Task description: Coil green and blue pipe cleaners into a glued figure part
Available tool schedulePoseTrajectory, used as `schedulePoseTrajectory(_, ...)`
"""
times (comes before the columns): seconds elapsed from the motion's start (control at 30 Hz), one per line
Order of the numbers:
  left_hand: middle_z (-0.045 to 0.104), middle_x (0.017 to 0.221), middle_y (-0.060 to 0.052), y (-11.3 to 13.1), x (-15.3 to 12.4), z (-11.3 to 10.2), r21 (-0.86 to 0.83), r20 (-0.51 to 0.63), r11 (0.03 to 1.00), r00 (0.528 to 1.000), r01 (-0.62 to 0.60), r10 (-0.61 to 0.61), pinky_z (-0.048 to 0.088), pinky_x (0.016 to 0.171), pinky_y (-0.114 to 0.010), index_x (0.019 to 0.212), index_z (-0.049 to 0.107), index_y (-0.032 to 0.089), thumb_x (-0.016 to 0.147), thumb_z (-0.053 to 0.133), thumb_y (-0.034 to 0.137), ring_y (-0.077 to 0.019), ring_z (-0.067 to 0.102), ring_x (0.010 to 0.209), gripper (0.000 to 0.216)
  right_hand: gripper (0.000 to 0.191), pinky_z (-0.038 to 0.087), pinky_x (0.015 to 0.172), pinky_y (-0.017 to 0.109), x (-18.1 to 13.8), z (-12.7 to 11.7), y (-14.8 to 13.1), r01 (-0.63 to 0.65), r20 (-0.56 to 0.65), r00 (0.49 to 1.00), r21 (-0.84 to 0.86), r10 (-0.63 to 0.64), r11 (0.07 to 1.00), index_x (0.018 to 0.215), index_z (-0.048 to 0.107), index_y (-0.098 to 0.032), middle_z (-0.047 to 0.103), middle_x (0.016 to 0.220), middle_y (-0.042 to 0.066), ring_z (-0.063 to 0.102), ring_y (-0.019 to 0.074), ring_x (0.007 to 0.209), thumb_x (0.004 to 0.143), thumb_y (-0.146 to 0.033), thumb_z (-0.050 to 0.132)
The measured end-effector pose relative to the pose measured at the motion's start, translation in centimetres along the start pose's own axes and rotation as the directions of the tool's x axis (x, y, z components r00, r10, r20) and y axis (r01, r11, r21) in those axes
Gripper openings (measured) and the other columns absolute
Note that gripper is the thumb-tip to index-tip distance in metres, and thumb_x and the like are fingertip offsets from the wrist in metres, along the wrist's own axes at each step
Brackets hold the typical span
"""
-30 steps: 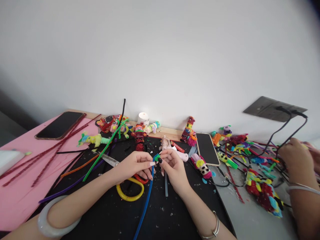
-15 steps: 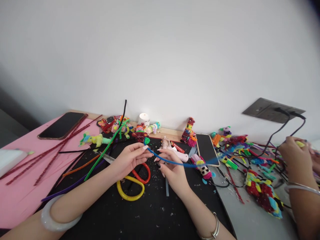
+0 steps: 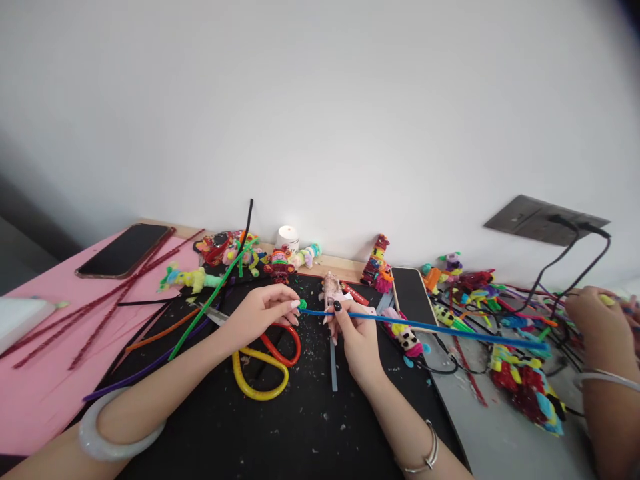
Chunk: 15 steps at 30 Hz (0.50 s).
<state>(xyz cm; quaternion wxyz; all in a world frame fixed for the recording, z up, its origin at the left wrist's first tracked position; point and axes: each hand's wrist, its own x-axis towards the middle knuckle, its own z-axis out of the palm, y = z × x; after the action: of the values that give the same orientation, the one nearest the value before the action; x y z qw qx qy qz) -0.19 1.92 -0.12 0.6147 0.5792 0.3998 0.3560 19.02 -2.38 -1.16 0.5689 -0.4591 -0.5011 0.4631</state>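
Observation:
A long blue pipe cleaner (image 3: 450, 329) stretches between my hands and out to the right over the table. My left hand (image 3: 263, 313) is closed in a pinch at its left end, where a small green curl (image 3: 303, 305) shows at the fingertips. Thumb and fingers of my right hand (image 3: 357, 340) pinch the blue pipe cleaner a short way along. Below my left hand lie scissors (image 3: 261, 377) with one yellow and one red handle loop. Just beyond my right hand sits a pale glue gun (image 3: 332, 288), partly hidden by the fingers.
Pipe-cleaner figures (image 3: 379, 263) line the wall side. A dark phone (image 3: 125, 251) and red tinsel stems (image 3: 100, 320) lie on the pink sheet (image 3: 35, 380). Another phone (image 3: 415, 297) is at right. Cords run from a wall socket (image 3: 545, 220). Another person's hand (image 3: 597, 320) works far right.
The blue pipe cleaner's free end has swung from a blurred curve to a straighter line reaching farther right. My right hand's grip has turned, its thumb now on top.

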Motion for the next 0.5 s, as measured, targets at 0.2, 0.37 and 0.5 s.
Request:
schedulePoseTrajectory(0.2,0.068,0.071,-0.002,-0.14,-0.20,0.15,0.057,0.047,0.998,0.999,-0.028,0.025,0.056,0.066,-0.029,0.086,0.060,0.015,0.079,0.061,0.032,-0.0175,0.068,0.068,0.018,0.026,0.036,0.041,0.018,0.07,-0.02,-0.13,-0.017,0.007,1.000,-0.026,0.017,1.000,0.075,0.061,-0.015,0.055,0.059,-0.001,0.043,0.0066,0.044,0.086,-0.037,0.055)
schedulePoseTrajectory(0.37,0.070,0.072,-0.003,-0.18,-0.23,0.12,0.075,0.066,0.996,0.997,-0.048,0.043,0.056,0.068,-0.029,0.082,0.060,0.017,0.077,0.062,0.030,-0.0197,0.070,0.071,0.014,0.030,0.036,0.041,0.019,0.05,0.01,-0.24,-0.023,0.006,1.000,-0.015,0.023,1.000,0.073,0.059,-0.015,0.055,0.058,-0.001,0.043,0.0074,0.044,0.086,-0.042,0.053)
schedulePoseTrajectory(0.5,0.070,0.073,-0.002,-0.30,-0.19,0.12,0.077,0.091,0.996,0.995,-0.048,0.041,0.055,0.068,-0.029,0.080,0.059,0.018,0.077,0.063,0.029,-0.0199,0.070,0.071,0.012,0.030,0.036,0.040,0.019,0.11,-0.03,-0.21,-0.023,0.002,1.000,0.010,0.023,1.000,0.074,0.059,-0.015,0.054,0.058,-0.001,0.043,0.0070,0.044,0.086,-0.042,0.054)
